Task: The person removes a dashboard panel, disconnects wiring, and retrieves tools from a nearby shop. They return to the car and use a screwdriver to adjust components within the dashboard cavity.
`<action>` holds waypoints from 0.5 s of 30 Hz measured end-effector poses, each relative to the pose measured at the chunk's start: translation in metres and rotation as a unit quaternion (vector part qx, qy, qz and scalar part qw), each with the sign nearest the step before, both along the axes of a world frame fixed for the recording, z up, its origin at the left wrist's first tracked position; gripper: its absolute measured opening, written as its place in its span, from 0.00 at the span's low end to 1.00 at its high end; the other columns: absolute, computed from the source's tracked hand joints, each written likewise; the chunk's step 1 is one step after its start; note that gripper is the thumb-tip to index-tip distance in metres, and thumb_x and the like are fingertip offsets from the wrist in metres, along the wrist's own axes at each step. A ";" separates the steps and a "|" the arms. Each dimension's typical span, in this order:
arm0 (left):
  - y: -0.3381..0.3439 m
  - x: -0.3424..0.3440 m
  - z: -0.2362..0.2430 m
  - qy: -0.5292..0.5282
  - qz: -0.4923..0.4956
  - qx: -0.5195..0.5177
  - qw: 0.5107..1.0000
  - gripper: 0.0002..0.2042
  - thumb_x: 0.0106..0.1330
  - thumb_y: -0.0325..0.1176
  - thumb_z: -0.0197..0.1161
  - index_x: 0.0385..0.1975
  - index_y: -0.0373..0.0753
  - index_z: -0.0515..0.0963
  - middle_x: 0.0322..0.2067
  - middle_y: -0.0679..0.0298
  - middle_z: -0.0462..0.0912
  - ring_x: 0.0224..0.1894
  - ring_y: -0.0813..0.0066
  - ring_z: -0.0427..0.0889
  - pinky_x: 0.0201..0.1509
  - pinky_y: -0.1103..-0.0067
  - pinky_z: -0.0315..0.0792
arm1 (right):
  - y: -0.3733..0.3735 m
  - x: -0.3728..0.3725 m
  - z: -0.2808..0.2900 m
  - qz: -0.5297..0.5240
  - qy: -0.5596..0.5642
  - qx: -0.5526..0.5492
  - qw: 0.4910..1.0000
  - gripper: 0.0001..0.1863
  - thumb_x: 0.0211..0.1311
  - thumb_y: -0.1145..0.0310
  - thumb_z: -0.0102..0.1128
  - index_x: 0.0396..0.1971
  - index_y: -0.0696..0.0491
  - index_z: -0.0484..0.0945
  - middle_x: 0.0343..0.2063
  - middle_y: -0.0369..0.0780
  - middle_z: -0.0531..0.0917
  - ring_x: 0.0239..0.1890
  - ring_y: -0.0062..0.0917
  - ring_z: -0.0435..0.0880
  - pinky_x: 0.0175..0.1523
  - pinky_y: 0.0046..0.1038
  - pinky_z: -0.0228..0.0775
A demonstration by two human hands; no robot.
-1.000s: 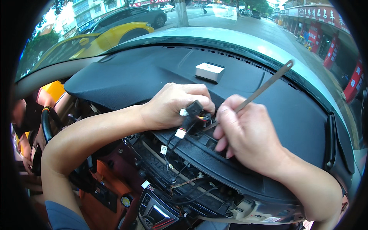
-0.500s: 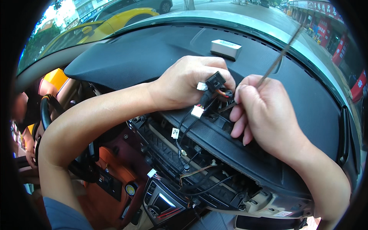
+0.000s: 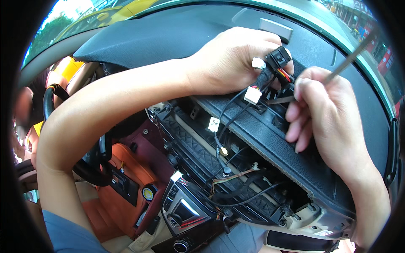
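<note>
My left hand (image 3: 236,61) is closed around a bundle of dark-wrapped wires above the dashboard. From its fingers stick out a black plug connector (image 3: 278,58) with red and yellow wires, a small white plug (image 3: 258,63) and a larger white connector (image 3: 253,95). My right hand (image 3: 333,109) pinches a long, thin, brownish strip (image 3: 353,55) between thumb and forefinger. One end of the strip points up toward the windshield; the other reaches left to the wires below my left hand. A black cable with a white tag (image 3: 214,124) hangs down from the bundle.
Below my hands the dashboard (image 3: 156,46) has an opened section (image 3: 202,147) with loose cables. A silver-grey box (image 3: 276,29) lies on the dash top. The steering wheel (image 3: 48,101), an orange seat (image 3: 95,211) and another person's arm (image 3: 31,137) are at left. The center console (image 3: 185,211) sits lower down.
The view has shifted, so the dashboard appears higher and both hands farther right. My left hand keeps its hold on the wires, and the strip stays pinched in my right.
</note>
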State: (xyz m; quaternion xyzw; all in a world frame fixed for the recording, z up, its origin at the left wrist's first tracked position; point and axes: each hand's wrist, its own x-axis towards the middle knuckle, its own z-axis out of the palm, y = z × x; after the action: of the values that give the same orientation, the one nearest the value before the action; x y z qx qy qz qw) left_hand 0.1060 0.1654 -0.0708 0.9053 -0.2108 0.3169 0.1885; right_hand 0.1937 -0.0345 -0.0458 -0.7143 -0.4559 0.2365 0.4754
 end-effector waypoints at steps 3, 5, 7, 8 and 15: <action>0.002 0.001 -0.003 -0.006 0.000 0.017 1.000 0.12 0.54 0.21 0.74 0.38 0.38 0.82 0.33 0.63 0.81 0.36 0.66 0.82 0.40 0.75 0.75 | -0.004 0.008 0.005 -0.031 0.019 0.028 0.999 0.12 0.74 0.66 0.42 0.30 0.54 0.71 0.19 0.37 0.79 0.13 0.18 0.79 0.15 0.15 0.67; 0.005 0.001 -0.007 0.050 -0.009 -0.066 0.997 0.12 0.56 0.20 0.73 0.40 0.38 0.83 0.36 0.64 0.82 0.38 0.70 0.83 0.43 0.77 0.77 | -0.004 0.006 0.004 -0.061 -0.004 0.076 0.995 0.12 0.74 0.65 0.42 0.31 0.53 0.71 0.19 0.37 0.79 0.13 0.17 0.78 0.14 0.16 0.67; 0.004 -0.001 -0.004 0.032 0.017 -0.012 0.999 0.12 0.59 0.19 0.71 0.42 0.38 0.83 0.38 0.64 0.82 0.41 0.74 0.83 0.47 0.78 0.79 | -0.001 0.002 -0.005 0.014 -0.043 0.074 0.996 0.12 0.74 0.65 0.41 0.31 0.53 0.70 0.19 0.37 0.79 0.13 0.17 0.78 0.14 0.16 0.66; 0.004 -0.002 -0.002 0.044 0.023 -0.009 0.999 0.13 0.59 0.19 0.70 0.43 0.38 0.83 0.38 0.63 0.83 0.43 0.73 0.83 0.48 0.78 0.79 | -0.001 0.003 -0.005 0.011 -0.038 0.051 0.998 0.12 0.74 0.64 0.42 0.30 0.53 0.70 0.19 0.37 0.79 0.14 0.17 0.79 0.14 0.16 0.66; -0.002 0.009 -0.008 0.049 -0.044 -0.140 0.988 0.10 0.63 0.18 0.64 0.42 0.36 0.81 0.36 0.59 0.86 0.39 0.71 0.89 0.44 0.77 0.82 | -0.005 0.003 -0.010 0.005 -0.012 0.032 0.999 0.14 0.73 0.62 0.43 0.32 0.55 0.72 0.20 0.38 0.79 0.14 0.18 0.79 0.15 0.17 0.67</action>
State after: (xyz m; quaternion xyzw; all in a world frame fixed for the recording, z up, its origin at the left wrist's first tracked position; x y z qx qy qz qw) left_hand 0.1153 0.1636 -0.0787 0.8742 -0.1950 0.2901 0.3370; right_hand 0.1964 -0.0398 -0.0558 -0.6995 -0.4726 0.2154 0.4909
